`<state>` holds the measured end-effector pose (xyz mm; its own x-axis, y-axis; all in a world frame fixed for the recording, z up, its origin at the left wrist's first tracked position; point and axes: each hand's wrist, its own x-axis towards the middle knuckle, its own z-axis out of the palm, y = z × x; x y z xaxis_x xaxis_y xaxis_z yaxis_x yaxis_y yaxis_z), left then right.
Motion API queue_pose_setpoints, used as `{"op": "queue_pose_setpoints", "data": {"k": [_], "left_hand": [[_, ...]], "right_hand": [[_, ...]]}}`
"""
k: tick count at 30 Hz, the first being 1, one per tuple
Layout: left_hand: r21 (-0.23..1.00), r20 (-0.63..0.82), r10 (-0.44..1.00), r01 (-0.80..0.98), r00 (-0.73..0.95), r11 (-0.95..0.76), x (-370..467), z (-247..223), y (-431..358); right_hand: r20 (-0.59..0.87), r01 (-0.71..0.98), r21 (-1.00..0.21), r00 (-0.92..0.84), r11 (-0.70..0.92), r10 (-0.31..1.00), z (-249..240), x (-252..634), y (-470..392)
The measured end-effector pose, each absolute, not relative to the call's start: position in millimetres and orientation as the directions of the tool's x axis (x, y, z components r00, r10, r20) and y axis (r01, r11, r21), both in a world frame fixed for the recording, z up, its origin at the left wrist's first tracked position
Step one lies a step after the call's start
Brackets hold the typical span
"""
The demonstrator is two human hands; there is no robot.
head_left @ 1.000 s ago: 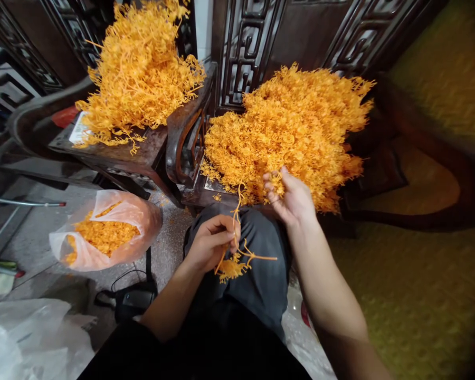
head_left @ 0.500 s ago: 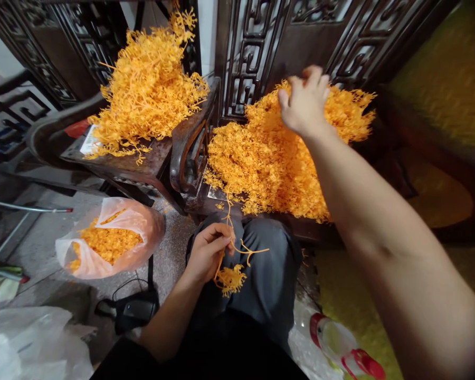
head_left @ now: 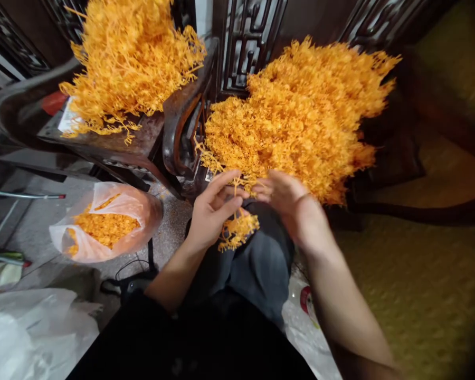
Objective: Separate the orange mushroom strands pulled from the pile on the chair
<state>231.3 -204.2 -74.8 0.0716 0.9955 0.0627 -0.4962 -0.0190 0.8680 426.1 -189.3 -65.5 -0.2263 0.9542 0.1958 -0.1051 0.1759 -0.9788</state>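
Observation:
My left hand (head_left: pixel 209 211) is closed in a pinch on an orange plastic flower stem, above my knees. A frilly flower cluster (head_left: pixel 239 231) hangs from the stem below the fingers. Close by on the right is my right hand (head_left: pixel 301 211), somewhat blurred, its fingertips together at an orange flower sprig (head_left: pixel 250 184) in front of the left fingers. Just beyond both hands, a large heap of orange artificial flowers (head_left: pixel 301 116) covers the seat of a dark carved wooden chair (head_left: pixel 182 126).
A second heap of orange flowers (head_left: pixel 130 63) lies on a wooden stand (head_left: pixel 142 126) at the left. On the floor sits a plastic bag (head_left: pixel 146 211) filled with orange pieces. White plastic sheeting (head_left: pixel 35 338) lies at lower left, and a bottle (head_left: pixel 306 300) stands partly hidden by my right arm.
My right hand has come back from the heap down to my left hand. The left hand now appears higher in the picture, with the flower cluster still hanging below it. The view has tilted downward.

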Motion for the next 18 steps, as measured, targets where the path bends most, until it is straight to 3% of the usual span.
{"op": "queue_pose_setpoints", "data": {"k": [3, 7, 10, 12, 15, 18], "left_hand": [[0.869, 0.068, 0.998, -0.491, 0.005, -0.057, 238.8, -64.5, -206.1], [0.85, 0.173, 0.982, -0.491, -0.076, -0.188, 230.4, -62.2, -219.3], [0.836, 0.295, 0.955, -0.489, 0.015, -0.25, 212.4, -72.2, -231.7], [0.868, 0.229, 0.97, -0.467, 0.076, -0.168, 200.1, -80.8, -238.1], [0.889, -0.043, 0.995, -0.451, 0.09, 0.079, 187.5, -89.7, -239.8], [0.828, -0.187, 0.953, -0.483, 0.239, 0.283, 184.7, -90.7, -230.8]], "right_hand": [[0.098, 0.127, -0.977, -0.438, 0.17, 0.894, -89.7, 411.6, -226.2], [0.189, 0.293, -0.91, -0.331, 0.291, 0.924, -89.5, 411.1, -220.4], [0.396, 0.384, -0.812, -0.193, 0.441, 0.898, -78.8, 420.0, -207.8], [0.564, 0.471, -0.691, -0.124, 0.548, 0.817, -75.0, 426.9, -204.3], [0.77, 0.617, -0.446, -0.104, 0.648, 0.629, -78.4, 435.2, -206.4], [0.878, 0.587, -0.287, -0.154, 0.757, 0.453, -89.8, 439.0, -212.2]]}}
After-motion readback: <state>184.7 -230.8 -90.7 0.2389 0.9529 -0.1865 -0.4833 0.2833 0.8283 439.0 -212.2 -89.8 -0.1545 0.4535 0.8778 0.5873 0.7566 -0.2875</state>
